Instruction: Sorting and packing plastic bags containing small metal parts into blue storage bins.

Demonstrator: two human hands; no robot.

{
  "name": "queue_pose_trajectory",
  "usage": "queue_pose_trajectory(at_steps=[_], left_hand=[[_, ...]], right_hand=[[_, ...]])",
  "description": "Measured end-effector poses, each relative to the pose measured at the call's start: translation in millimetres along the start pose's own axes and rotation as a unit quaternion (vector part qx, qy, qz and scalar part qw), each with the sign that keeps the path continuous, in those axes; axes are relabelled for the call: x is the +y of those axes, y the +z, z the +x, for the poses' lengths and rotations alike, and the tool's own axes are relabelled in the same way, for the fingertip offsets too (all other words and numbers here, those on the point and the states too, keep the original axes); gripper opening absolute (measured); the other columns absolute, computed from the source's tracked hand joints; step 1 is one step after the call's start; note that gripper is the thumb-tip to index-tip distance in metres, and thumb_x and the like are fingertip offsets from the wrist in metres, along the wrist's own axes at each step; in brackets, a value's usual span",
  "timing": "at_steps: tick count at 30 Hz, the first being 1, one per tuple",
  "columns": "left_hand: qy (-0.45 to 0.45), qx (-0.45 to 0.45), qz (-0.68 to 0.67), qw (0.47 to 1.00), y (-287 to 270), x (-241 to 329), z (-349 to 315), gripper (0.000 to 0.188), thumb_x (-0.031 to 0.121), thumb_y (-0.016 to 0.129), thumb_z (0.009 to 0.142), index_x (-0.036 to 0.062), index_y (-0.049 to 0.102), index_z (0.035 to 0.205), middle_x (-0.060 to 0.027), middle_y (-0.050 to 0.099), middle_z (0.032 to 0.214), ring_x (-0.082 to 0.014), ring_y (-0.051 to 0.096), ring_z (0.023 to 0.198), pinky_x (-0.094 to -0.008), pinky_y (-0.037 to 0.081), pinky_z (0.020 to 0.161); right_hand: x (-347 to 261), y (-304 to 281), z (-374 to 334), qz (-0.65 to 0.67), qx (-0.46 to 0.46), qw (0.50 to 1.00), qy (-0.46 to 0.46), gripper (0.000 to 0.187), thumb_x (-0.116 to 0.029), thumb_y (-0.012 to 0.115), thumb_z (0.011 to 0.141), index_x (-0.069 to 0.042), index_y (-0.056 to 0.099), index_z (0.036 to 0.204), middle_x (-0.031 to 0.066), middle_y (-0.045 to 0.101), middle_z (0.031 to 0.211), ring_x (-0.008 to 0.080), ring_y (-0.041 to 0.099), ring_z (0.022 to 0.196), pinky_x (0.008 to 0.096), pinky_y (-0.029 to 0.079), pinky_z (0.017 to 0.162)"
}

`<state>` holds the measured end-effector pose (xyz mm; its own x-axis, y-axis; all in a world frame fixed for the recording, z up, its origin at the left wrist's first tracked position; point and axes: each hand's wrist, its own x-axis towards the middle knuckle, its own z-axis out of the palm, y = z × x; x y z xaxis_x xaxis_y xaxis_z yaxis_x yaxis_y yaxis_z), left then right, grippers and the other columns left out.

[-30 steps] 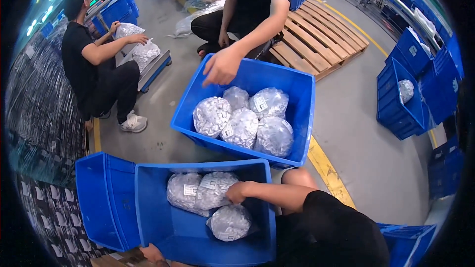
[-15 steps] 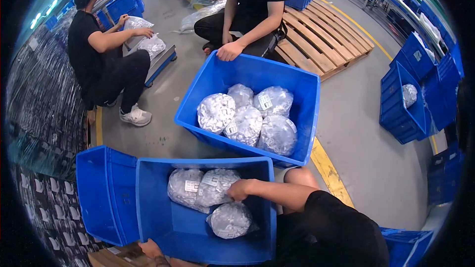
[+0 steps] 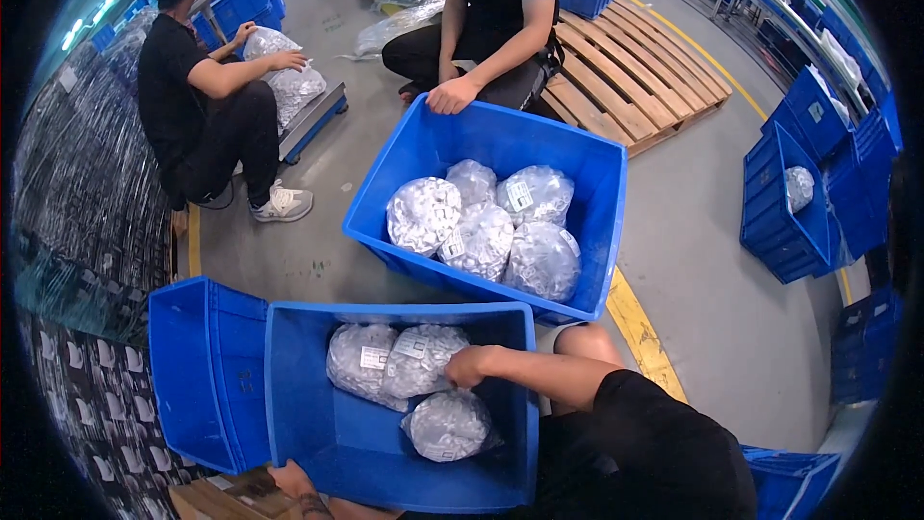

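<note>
A blue plastic bin [image 3: 327, 453] lies right before me with three clear plastic bags of small pale parts inside. My right hand [image 3: 470, 366] reaches into it, its fingers curled at the right edge of the upper right bag [image 3: 421, 358], which bears a white label. Left of that bag, and touching it, lies another labelled bag [image 3: 360, 360]. The third bag [image 3: 449, 426] rests just below my right hand. At the bin's lower left corner, my left hand [image 3: 291, 480] is closed on the rim, with part of its fingers hidden.
A second blue bin [image 3: 577, 144] beyond mine holds several similar bags; a seated co-worker's hand [image 3: 452, 94] rests on its rim. An empty blue bin [image 3: 207, 376] stands left. Another co-worker handles bags [image 3: 296, 87] on a floor scale [image 3: 318, 120]. A wooden pallet [image 3: 635, 77] lies far right.
Both my hands stay in place on the bag and the rim. At the scale, the co-worker's shoe and the bags look slightly shifted. The whole view has moved a little.
</note>
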<state>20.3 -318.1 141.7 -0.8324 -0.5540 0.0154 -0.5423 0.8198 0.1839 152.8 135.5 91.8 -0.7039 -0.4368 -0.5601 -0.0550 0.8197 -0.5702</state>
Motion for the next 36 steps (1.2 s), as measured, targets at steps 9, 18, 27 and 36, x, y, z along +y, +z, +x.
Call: queue_pose_trajectory(at_steps=[9, 18, 27, 36], left_hand=[[0.008, 0.003, -0.007, 1.000, 0.0, -3.2, 2.5, 0.044, 0.019, 0.058, 0.078, -0.0020, 0.052, 0.117, -0.0267, 0.063, 0.108, -0.0429, 0.061, 0.098, -0.0493, 0.049, 0.087], [0.007, 0.002, 0.003, 1.000, -4.5, 2.6, -2.9, 0.045, 0.019, 0.059, 0.079, -0.0019, 0.051, 0.119, -0.0262, 0.064, 0.105, -0.0438, 0.061, 0.097, -0.0503, 0.048, 0.086], [0.002, -0.001, 0.010, 1.000, -7.1, 1.0, 2.5, 0.045, 0.018, 0.059, 0.080, -0.0016, 0.051, 0.120, -0.0260, 0.064, 0.107, -0.0426, 0.062, 0.096, -0.0496, 0.049, 0.085], [-0.006, -0.016, -0.001, 1.000, -3.2, -3.2, 2.4, 0.044, 0.017, 0.058, 0.081, -0.0007, 0.051, 0.121, -0.0247, 0.063, 0.109, -0.0408, 0.062, 0.098, -0.0485, 0.050, 0.086]], right_hand=[[-3.7, -4.5, -2.1, 0.004, -0.014, 1.000, 0.024, 0.027, -0.018, 0.056, 0.079, -0.010, 0.071, 0.100, 0.0164, 0.068, 0.101, 0.0352, 0.063, 0.097, 0.0452, 0.050, 0.082], [-6.0, -8.5, -6.1, 0.003, -0.031, 0.999, 0.035, 0.029, -0.017, 0.056, 0.080, -0.011, 0.070, 0.105, 0.0153, 0.068, 0.104, 0.0342, 0.063, 0.100, 0.0446, 0.050, 0.084], [-8.2, -8.1, -4.6, 0.014, -0.027, 0.999, 0.045, 0.031, -0.017, 0.054, 0.081, -0.013, 0.070, 0.107, 0.0149, 0.067, 0.106, 0.0341, 0.062, 0.101, 0.0440, 0.049, 0.085], [-14.9, -6.5, 4.6, -0.014, -0.035, 0.999, 0.033, 0.029, -0.017, 0.054, 0.082, -0.012, 0.070, 0.105, 0.0162, 0.067, 0.105, 0.0348, 0.063, 0.100, 0.0447, 0.049, 0.085]])
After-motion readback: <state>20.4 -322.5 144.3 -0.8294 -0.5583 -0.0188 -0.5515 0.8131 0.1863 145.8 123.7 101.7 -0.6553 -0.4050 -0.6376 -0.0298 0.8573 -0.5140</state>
